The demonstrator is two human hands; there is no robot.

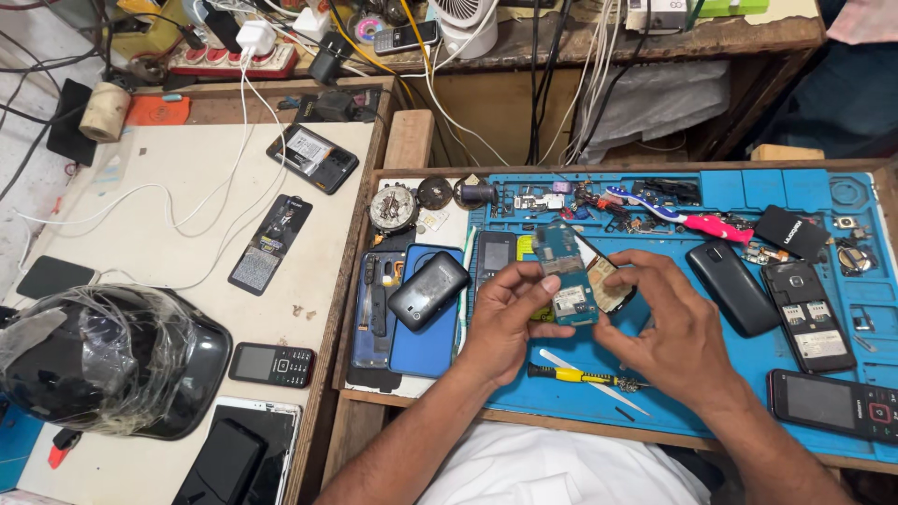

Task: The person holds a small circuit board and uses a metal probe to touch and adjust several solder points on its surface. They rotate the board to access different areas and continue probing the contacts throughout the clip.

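Here, the left hand (505,323) holds a small blue-green circuit board (566,281) up over the blue work mat (711,393), with its fingers closed on the board's left edge. The right hand (669,327) is curled and touches the board's right side, where a dark phone part (610,283) sits just behind it; I cannot tell how tight this hand grips. Below the hands lies a yellow screwdriver (580,376) beside a thin white tool (589,379). A dark phone back cover (427,291) rests to the left. A red and blue toothbrush (678,217) lies farther up the mat. A black phone (835,403) lies at the right.
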